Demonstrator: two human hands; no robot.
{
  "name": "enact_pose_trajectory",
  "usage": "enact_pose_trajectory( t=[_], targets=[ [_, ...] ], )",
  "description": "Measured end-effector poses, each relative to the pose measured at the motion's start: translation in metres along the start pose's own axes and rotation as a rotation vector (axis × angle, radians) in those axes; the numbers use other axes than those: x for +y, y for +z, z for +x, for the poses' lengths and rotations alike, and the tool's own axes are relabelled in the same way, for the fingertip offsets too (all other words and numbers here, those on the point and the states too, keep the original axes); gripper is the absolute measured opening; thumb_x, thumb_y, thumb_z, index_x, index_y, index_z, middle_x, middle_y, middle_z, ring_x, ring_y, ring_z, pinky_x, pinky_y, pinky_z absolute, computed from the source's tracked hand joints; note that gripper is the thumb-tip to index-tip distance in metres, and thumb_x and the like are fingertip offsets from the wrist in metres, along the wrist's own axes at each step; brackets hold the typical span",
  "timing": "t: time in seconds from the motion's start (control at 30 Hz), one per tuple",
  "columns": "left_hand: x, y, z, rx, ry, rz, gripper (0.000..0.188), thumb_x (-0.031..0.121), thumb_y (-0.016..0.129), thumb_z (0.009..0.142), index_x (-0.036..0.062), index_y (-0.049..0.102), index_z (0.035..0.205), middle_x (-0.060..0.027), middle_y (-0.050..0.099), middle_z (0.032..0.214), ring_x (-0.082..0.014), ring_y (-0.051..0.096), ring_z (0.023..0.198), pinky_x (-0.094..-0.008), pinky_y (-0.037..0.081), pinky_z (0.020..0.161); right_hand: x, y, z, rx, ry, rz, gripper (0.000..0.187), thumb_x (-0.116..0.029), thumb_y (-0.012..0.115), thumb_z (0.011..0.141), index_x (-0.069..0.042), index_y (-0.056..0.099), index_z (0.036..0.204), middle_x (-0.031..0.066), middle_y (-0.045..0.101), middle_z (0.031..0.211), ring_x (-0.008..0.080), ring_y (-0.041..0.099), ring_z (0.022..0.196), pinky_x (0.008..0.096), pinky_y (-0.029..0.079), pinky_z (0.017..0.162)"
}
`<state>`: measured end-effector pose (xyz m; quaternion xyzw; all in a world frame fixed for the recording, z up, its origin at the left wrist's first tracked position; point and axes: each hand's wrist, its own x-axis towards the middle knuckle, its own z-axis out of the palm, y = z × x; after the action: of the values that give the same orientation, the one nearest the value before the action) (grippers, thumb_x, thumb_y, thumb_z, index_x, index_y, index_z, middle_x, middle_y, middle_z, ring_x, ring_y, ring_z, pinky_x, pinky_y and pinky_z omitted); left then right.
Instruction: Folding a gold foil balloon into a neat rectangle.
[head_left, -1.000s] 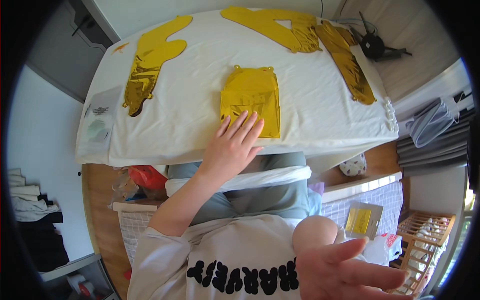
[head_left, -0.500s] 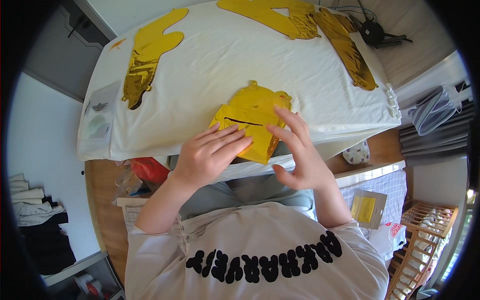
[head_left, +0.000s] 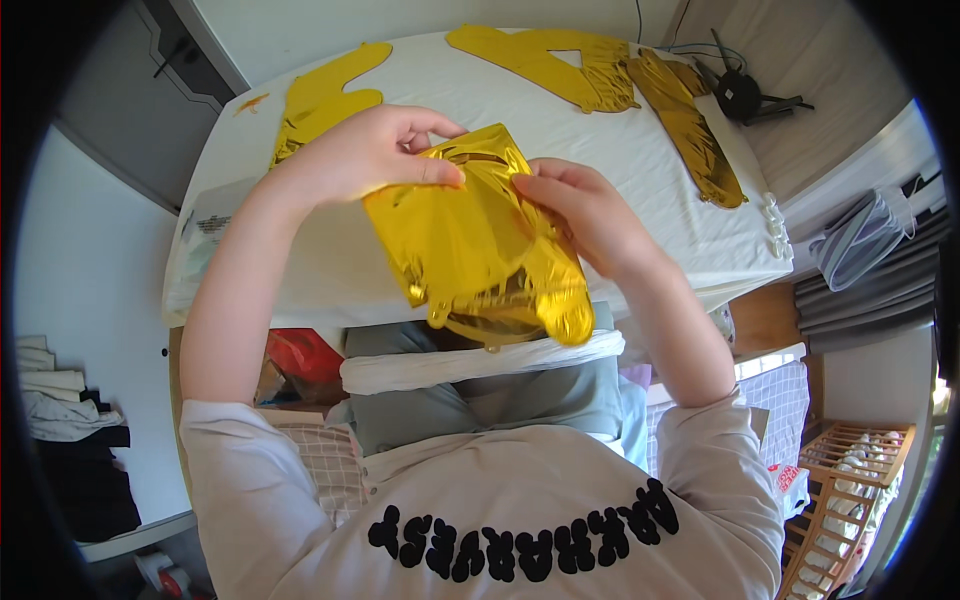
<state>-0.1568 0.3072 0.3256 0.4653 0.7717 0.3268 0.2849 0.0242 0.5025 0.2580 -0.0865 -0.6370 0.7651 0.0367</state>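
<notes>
A gold foil balloon (head_left: 465, 235), flat and partly folded, is lifted in front of me over the table's near edge. Its upper edge is pinched by my left hand (head_left: 385, 155), thumb on the near face and fingers behind. On the other side my right hand (head_left: 590, 210) grips the foil with its thumb on top; most of its fingers are hidden behind. The lower end hangs loose, with rounded tabs, above my lap.
Flat gold foil balloons lie along the table's far side: one at the left (head_left: 325, 95), one in the middle (head_left: 545, 65), one at the right (head_left: 690, 130). A black router-like device (head_left: 740, 95) stands at the far right corner. A clear plastic packet (head_left: 210, 220) lies at the left edge.
The folded balloon has been lifted off the table and turned over, its tabbed end now toward me. Both hands have moved from lying over it to gripping its edges.
</notes>
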Motion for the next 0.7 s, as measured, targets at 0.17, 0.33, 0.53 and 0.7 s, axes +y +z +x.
enact_pose_trajectory(
  t=[0.17, 0.33, 0.53, 0.7],
  targets=[
    [-0.063, 0.014, 0.064, 0.02, 0.113, 0.133, 0.063, 0.035, 0.085, 0.086, 0.0068, 0.063, 0.139, -0.0033, 0.066, 0.088, -0.0137, 0.06, 0.079, -0.0307, 0.048, 0.07, 0.019, -0.036, 0.052, 0.073, 0.111, -0.378, 0.029, -0.023, 0.066, 0.103, -0.001, 0.068, 0.122, 0.0001, 0.069, 0.09, 0.0053, 0.061, 0.075, 0.021, 0.048, 0.064],
    [-0.106, 0.052, 0.08, 0.354, 0.341, 0.325, 0.058, 0.033, 0.08, 0.09, 0.0093, 0.063, 0.139, -0.0125, 0.067, 0.119, -0.0281, 0.066, 0.109, -0.0376, 0.054, 0.097, 0.031, -0.041, 0.072, 0.153, 0.128, -0.589, 0.036, -0.02, 0.069, 0.099, 0.001, 0.065, 0.128, 0.0056, 0.074, 0.096, 0.0114, 0.068, 0.079, 0.0246, 0.054, 0.064],
    [-0.12, 0.07, 0.084, 0.225, 0.552, 0.56, 0.052, 0.027, 0.061, 0.104, 0.0094, 0.05, 0.152, -0.0117, 0.043, 0.16, -0.0318, 0.044, 0.146, -0.0429, 0.037, 0.121, 0.028, -0.042, 0.078, 0.161, 0.14, -0.767, 0.039, -0.02, 0.071, 0.097, 0.001, 0.064, 0.13, 0.009, 0.076, 0.098, 0.0143, 0.071, 0.079, 0.0278, 0.058, 0.063],
    [-0.113, 0.071, 0.084, 0.046, 0.478, 0.678, 0.069, 0.043, 0.049, 0.108, 0.0086, 0.029, 0.164, -0.0104, 0.027, 0.171, -0.0302, 0.023, 0.159, -0.045, 0.021, 0.13, 0.015, -0.043, 0.082, 0.127, 0.228, -0.763, 0.042, -0.023, 0.074, 0.095, -0.001, 0.063, 0.129, 0.0087, 0.073, 0.098, 0.0151, 0.071, 0.084, 0.0276, 0.058, 0.063]
  ],
)
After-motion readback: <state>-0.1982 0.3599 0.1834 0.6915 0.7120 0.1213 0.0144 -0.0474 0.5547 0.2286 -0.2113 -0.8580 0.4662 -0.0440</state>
